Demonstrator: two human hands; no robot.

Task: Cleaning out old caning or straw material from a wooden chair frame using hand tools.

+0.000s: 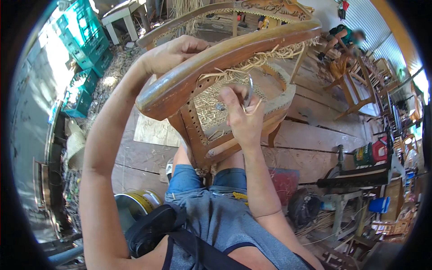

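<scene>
A carved brown wooden chair frame (229,49) leans over my lap, its thick curved rail nearest me. Loose straw-coloured cane strands (265,57) hang below that rail, and woven cane (211,110) fills part of the seat, strewn with scraps. My right hand (245,119) is closed, pinching a thin silver metal tool (250,85) with a slightly bent upper end; a short pale strand pokes out beside the fingers. Beyond the rail, my left hand (177,53) has its fingers curled in, the fingertips hidden behind the wood. What they hold cannot be made out.
Green crates (85,45) are stacked at the far left. A yellow-rimmed bucket (141,202) stands by my left side. To the right are another wooden chair (355,87), a black bench-like piece (355,180) and a blue bucket (379,205). A person (344,38) sits working farther back.
</scene>
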